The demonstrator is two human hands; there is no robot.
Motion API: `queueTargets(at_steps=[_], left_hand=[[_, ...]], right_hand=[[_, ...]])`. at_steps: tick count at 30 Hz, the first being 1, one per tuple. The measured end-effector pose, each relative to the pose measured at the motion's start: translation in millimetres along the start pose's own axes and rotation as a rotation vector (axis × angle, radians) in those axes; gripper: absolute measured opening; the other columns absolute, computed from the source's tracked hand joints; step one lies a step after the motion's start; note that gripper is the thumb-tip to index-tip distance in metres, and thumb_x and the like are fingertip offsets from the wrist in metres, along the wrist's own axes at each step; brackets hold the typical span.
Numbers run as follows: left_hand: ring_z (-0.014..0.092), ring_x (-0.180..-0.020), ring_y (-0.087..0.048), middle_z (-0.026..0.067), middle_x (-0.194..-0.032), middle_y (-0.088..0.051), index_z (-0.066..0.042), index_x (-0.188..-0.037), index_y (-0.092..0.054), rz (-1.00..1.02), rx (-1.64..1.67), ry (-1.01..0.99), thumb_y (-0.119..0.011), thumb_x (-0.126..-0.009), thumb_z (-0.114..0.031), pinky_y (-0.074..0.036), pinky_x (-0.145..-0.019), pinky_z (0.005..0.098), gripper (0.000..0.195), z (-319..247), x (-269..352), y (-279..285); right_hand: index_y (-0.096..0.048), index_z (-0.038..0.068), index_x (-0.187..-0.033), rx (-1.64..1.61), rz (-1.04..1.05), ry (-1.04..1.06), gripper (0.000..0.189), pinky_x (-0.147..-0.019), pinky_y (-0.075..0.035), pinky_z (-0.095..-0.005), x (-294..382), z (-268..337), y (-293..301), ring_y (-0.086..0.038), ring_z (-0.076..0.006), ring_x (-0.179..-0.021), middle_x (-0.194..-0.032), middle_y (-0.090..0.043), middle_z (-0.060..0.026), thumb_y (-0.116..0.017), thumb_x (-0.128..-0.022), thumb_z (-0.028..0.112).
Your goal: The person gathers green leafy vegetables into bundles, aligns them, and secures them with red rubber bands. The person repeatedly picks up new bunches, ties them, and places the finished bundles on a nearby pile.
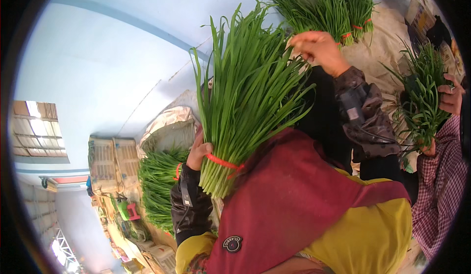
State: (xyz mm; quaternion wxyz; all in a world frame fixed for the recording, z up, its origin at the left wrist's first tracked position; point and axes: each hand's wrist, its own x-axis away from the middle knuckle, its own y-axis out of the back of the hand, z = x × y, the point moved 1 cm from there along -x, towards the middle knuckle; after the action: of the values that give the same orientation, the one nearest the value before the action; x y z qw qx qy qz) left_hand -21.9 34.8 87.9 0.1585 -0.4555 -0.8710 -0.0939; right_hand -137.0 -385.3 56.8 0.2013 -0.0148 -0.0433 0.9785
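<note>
My left hand grips the base of a large bundle of long flat green leaves, like garlic chives, beside the red band around its pale stems. The leaves fan upward and to the right. At the bundle's upper right, my right hand has bent fingers at the leaf tips; blur hides whether they pinch a leaf. Banded bundles of similar greens lie beyond that hand. Another pile of greens, with a red band, lies left of my left forearm.
At the right, a co-worker's hand in a checkered sleeve is at a looser bunch of greens. Pale sheeting lies beneath the far bundles. A light blue wall rises at the left. A pink stool stands farther off.
</note>
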Motion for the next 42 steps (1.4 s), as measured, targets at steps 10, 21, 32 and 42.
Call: queueTargets(at_steps=[10,21,32,42], left_hand=[[0.022,-0.098,-0.064,0.0147,-0.115,-0.063,0.001,-0.129,-0.051,-0.009,0.529,0.092,-0.049,-0.095,-0.036,-0.052,-0.087,0.0346,0.05,-28.5,-21.6,-43.9],[0.021,-0.109,-0.059,0.0117,-0.124,-0.059,-0.002,-0.135,-0.046,0.088,0.261,-0.193,-0.05,-0.095,-0.046,-0.049,-0.091,0.0345,0.059,-74.6,-23.5,-28.4],[0.022,-0.126,-0.045,0.0121,-0.137,-0.046,0.001,-0.144,-0.03,-0.041,-0.001,-0.559,-0.084,-0.068,-0.046,-0.036,-0.104,0.0364,0.104,-37.6,-87.2,-67.2],[0.023,-0.109,-0.06,0.015,-0.124,-0.059,0.005,-0.135,-0.043,0.243,-0.087,-0.386,-0.073,-0.077,-0.044,-0.049,-0.093,0.036,0.082,-161.8,-57.9,-2.6]], right_hand=[[-0.056,0.014,-0.128,0.755,0.224,0.663,0.065,-0.108,-0.032,-0.0465,62.9,7.6,-71.7,-0.04,-0.0352,-0.131,-0.133,-0.052,-0.0132,-0.077,-0.067,0.006],[-0.044,0.01,-0.139,0.367,0.164,0.719,0.083,-0.111,-0.027,-0.0474,52.7,14.8,-116.1,-0.044,-0.0271,-0.129,-0.138,-0.047,-0.0125,-0.082,-0.066,0.012],[-0.046,-0.001,-0.132,-0.614,0.077,0.154,0.048,-0.093,-0.045,-0.0296,66.8,3.3,-149.3,-0.052,-0.0112,-0.107,-0.118,-0.058,-0.0043,-0.065,-0.09,0.011],[-0.044,-0.001,-0.136,0.118,0.424,0.425,0.05,-0.095,-0.043,-0.0338,51.3,85.2,-115.6,-0.054,-0.0211,-0.114,-0.129,-0.054,-0.0178,-0.056,-0.097,0.028]])
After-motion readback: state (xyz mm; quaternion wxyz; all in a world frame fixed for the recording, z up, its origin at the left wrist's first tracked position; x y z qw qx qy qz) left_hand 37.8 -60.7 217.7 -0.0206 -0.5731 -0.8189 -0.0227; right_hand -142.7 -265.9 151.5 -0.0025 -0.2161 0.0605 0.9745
